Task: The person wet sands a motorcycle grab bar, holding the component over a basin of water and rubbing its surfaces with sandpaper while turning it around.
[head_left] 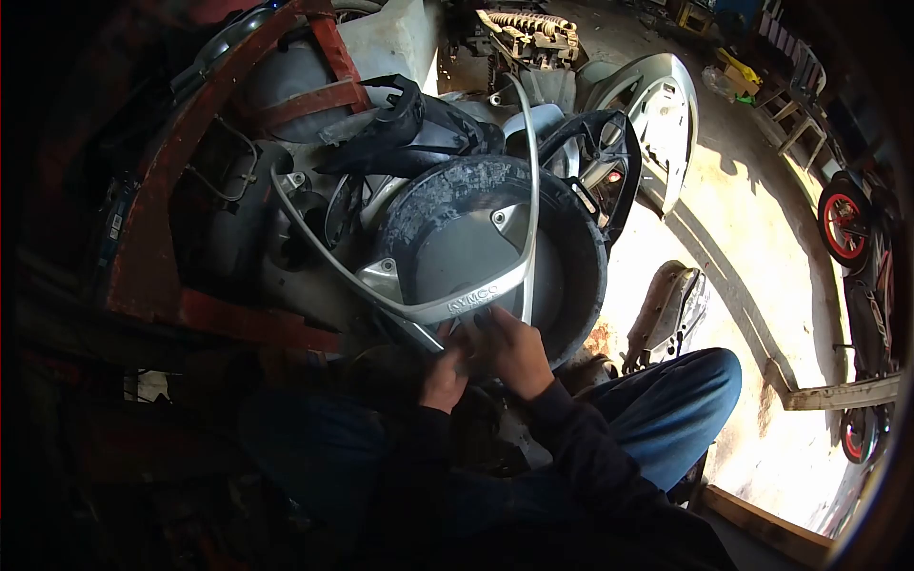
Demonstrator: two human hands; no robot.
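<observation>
A silver scooter grab rail (476,297) with raised KYMCO lettering is tilted over a round black basin (588,276). Its two long arms reach away from me, and bolt lugs show on the inner side. My left hand (445,381) is closed at the rail's near edge, left of the lettering; its fingertips are in shadow. Just below the lettering, my right hand (522,356) has curled fingers against the rail's underside. Motion blurs them, and whatever they pinch is hidden.
Dark plastic scooter panels (428,133) lie behind the basin. A red metal frame (152,219) stands at left. At right are a silver body panel (666,124), another fairing piece (671,309) on the sunlit floor, and a motorcycle with a red wheel (844,225).
</observation>
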